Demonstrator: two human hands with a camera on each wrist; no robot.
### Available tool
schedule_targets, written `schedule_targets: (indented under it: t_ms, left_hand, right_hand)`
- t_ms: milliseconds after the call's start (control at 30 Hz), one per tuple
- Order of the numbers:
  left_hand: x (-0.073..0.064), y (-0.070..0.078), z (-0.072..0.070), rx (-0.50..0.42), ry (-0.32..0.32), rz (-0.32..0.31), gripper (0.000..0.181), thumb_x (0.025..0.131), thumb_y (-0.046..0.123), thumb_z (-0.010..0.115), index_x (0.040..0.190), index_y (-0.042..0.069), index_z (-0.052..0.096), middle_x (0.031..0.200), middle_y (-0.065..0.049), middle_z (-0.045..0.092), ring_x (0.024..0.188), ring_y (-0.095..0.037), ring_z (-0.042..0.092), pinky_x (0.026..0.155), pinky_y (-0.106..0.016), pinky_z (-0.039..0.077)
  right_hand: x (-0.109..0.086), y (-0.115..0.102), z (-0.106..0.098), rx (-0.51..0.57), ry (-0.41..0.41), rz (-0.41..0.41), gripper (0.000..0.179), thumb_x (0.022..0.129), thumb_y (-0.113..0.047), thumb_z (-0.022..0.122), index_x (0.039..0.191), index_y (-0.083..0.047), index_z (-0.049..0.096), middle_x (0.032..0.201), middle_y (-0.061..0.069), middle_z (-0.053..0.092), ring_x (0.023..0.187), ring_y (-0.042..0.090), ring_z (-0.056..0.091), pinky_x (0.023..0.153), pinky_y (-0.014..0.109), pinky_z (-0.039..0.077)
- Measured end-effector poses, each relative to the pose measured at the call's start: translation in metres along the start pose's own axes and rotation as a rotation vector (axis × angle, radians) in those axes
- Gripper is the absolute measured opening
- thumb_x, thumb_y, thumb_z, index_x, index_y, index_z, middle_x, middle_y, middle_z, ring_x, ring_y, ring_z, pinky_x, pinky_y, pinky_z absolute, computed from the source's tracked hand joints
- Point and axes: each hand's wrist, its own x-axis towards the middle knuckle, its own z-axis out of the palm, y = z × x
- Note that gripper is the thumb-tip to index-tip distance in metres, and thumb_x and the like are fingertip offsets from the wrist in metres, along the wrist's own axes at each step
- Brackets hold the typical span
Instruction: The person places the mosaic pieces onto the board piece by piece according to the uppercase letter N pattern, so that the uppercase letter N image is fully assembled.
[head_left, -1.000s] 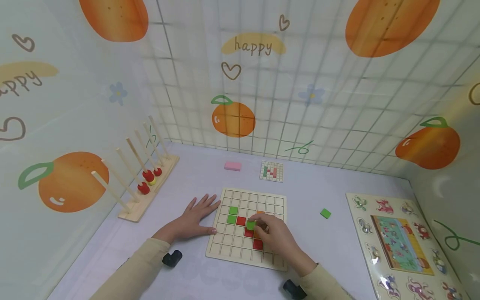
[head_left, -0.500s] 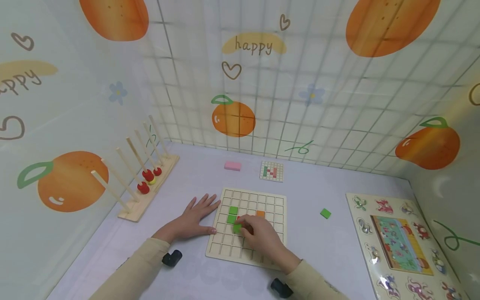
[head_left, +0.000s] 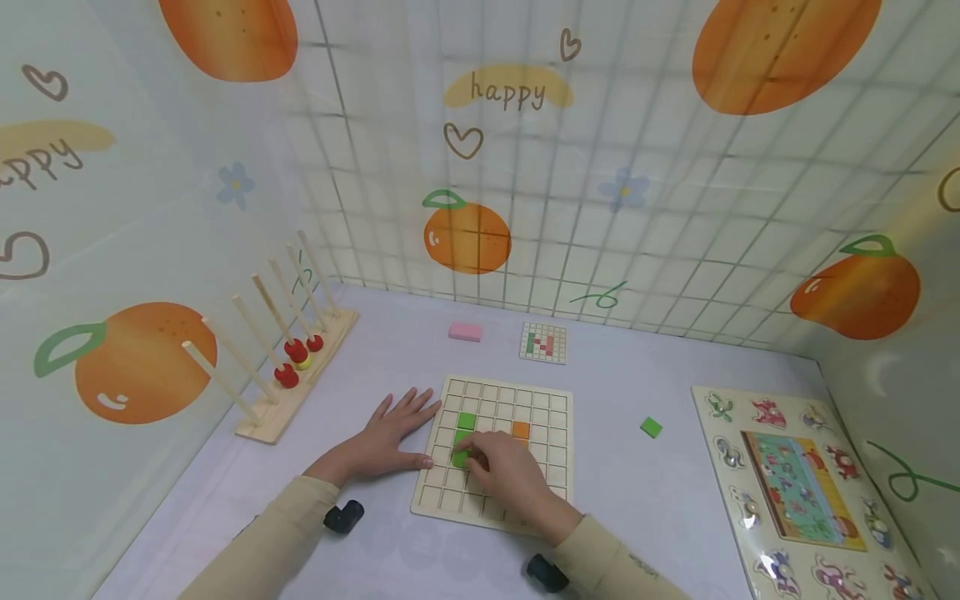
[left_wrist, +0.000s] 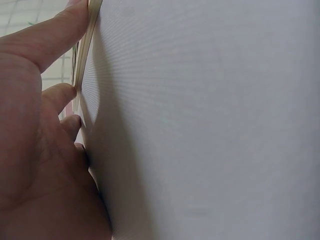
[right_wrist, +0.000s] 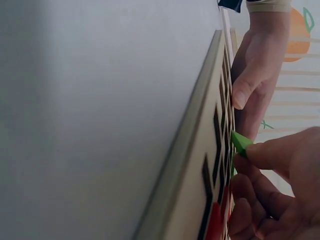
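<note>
A wooden grid board (head_left: 442, 500) lies on the table under both hands. My right hand (head_left: 510, 475) pinches a green square tile (right_wrist: 241, 143) between thumb and fingers, tilted against the board just below another green tile (head_left: 467, 421) in the same column. With fingers spread, my left hand (head_left: 386, 437) rests flat at the board's left edge, its thumb touching the rim. An orange tile (head_left: 521, 430) sits in the board beyond the right hand. Red tiles (right_wrist: 214, 222) show in the right wrist view; in the head view the right hand hides them.
A loose green tile (head_left: 651, 427) lies right of the board. Behind stand a pink block (head_left: 466, 332) and a small pattern card (head_left: 543, 342). A peg rack (head_left: 270, 421) with beads is at left, an animal knob puzzle (head_left: 720, 450) at right.
My right hand has carried the green tile leftward across the board, to the column of green tiles. The left hand has stayed in place.
</note>
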Motion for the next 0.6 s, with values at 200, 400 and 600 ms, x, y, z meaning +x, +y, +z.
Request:
schedule_targets:
  t_ms: [200, 400, 600]
  left_hand:
    - [-0.0002, 0.0003, 0.0, -0.005, 0.001, 0.004, 0.096, 0.087, 0.065, 0.067, 0.163, 0.022, 0.026, 0.171, -0.003, 0.011, 0.157, -0.03, -0.001, 0.123, -0.059, -0.005]
    - [-0.0002, 0.0006, 0.0, 0.005, 0.007, 0.007, 0.097, 0.087, 0.065, 0.067, 0.163, 0.022, 0.026, 0.171, -0.003, 0.012, 0.157, -0.03, 0.0, 0.123, -0.059, -0.005]
    - [0.0002, 0.0004, 0.0001, 0.003, 0.008, 0.008, 0.096, 0.087, 0.065, 0.067, 0.163, 0.022, 0.026, 0.171, -0.003, 0.012, 0.157, -0.03, 0.0, 0.123, -0.059, -0.005]
  right_hand:
    - [0.0022, -0.0031, 0.0041, -0.005, 0.01, -0.018, 0.018, 0.093, -0.015, 0.073, 0.109, -0.023, 0.075, 0.08, -0.018, 0.06, 0.073, 0.003, 0.049, 0.061, 0.018, 0.045]
    - [0.0006, -0.0059, 0.0032, -0.052, 0.015, -0.004, 0.016, 0.092, -0.018, 0.076, 0.108, -0.02, 0.074, 0.092, -0.014, 0.06, 0.079, 0.005, 0.048, 0.065, 0.018, 0.045]
    - [-0.0005, -0.0042, 0.0046, -0.103, 0.048, -0.032, 0.018, 0.09, -0.018, 0.078, 0.108, -0.018, 0.075, 0.1, -0.01, 0.062, 0.083, 0.005, 0.05, 0.069, 0.02, 0.049]
